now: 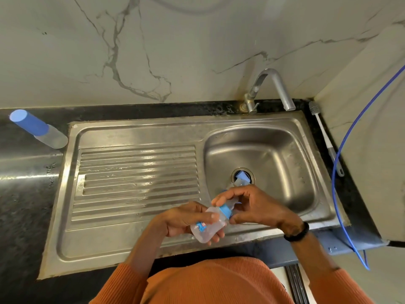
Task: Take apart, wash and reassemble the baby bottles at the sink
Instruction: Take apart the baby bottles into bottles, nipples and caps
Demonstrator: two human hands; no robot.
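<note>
My left hand [186, 220] grips the clear body of a small baby bottle [207, 229] over the sink's front rim. My right hand [256, 207] pinches the bottle's blue screw collar [225, 210] and the teat end. A blue cap [241, 177] lies over the drain in the sink basin [274, 154]. A second baby bottle [37, 128] with a tall blue cap stands on the dark counter at the far left.
The steel sink has a ribbed drainboard [135, 178] on the left. A tap [274, 88] curves over the basin at the back. A white bottle brush [324, 137] lies on the counter at the right, beside a blue hose [341, 150].
</note>
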